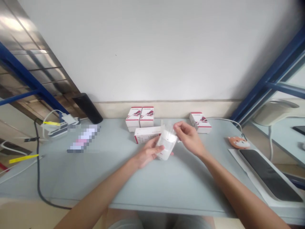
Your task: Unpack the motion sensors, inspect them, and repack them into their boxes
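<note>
Over the middle of the table, my left hand is closed around a clear plastic bag with a flat white item inside; what the item is does not show clearly. My right hand pinches the bag's upper right end between thumb and fingers. The bag is tilted, its top leaning right. Just behind my left hand lies a white and red box, partly hidden by the hand and bag. Two more white and red boxes stand side by side behind it.
Another white and red box stands at the back right. A black cylinder, a power strip with cables and a blurred-out flat object are at the left. An orange animal-faced case and a black-topped slab lie right.
</note>
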A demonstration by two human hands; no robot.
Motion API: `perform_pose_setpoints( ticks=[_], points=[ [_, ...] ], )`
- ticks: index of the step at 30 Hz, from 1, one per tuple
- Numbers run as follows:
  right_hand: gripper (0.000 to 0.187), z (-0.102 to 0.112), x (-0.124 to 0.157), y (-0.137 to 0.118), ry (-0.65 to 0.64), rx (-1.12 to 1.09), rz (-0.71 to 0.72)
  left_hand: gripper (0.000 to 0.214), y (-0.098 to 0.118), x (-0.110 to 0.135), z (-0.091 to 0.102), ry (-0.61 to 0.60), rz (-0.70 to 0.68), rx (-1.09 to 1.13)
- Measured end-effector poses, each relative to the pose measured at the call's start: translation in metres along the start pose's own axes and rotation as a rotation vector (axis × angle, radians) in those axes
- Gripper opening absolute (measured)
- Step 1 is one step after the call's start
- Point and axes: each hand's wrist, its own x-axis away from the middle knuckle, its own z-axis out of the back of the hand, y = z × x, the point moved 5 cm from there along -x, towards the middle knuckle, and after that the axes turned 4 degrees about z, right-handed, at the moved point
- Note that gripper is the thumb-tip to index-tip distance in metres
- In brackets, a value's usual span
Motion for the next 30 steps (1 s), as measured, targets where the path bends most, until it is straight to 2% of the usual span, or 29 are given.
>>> perform_pose_setpoints(
  ticks=[4,6,11,13,15,19,22,24,27,30],
  points=[
    [0.037,0.007,-0.003,-0.003,0.154,-0.055,0.025,0.066,-0.003,-0.003,0.001,-0.08,0.043,0.028],
    [0.036,0.016,-0.007,-0.005,0.243,-0.066,0.053,0.065,-0.004,-0.005,0.002,-0.09,0.089,0.016],
    [0.037,0.065,-0.012,0.005,0.659,-0.091,0.128,0.056,-0.005,-0.005,0.003,-0.05,0.186,-0.023],
    [0.039,0.078,-0.013,0.017,0.753,-0.08,0.111,0.057,-0.005,-0.005,0.004,-0.034,0.192,-0.023],
    [0.042,0.08,-0.017,0.033,0.72,-0.055,0.045,0.057,-0.004,-0.005,0.004,-0.034,0.189,-0.013],
    [0.047,0.06,-0.022,0.066,0.462,0.113,-0.12,0.061,-0.004,-0.005,0.005,-0.037,0.196,0.014],
    [0.051,0.05,-0.021,0.074,0.41,0.221,-0.129,0.056,-0.003,-0.005,0.006,-0.045,0.185,0.043],
    [0.052,0.05,-0.019,0.066,0.427,0.331,-0.063,0.05,-0.003,-0.005,0.006,-0.051,0.176,0.084],
    [0.046,0.049,-0.016,0.04,0.444,0.552,0.098,0.04,-0.005,-0.007,0.007,-0.045,0.158,0.18],
    [0.037,0.045,-0.013,0.017,0.406,0.584,0.178,0.031,-0.004,-0.01,0.006,-0.049,0.125,0.288]
  ],
)
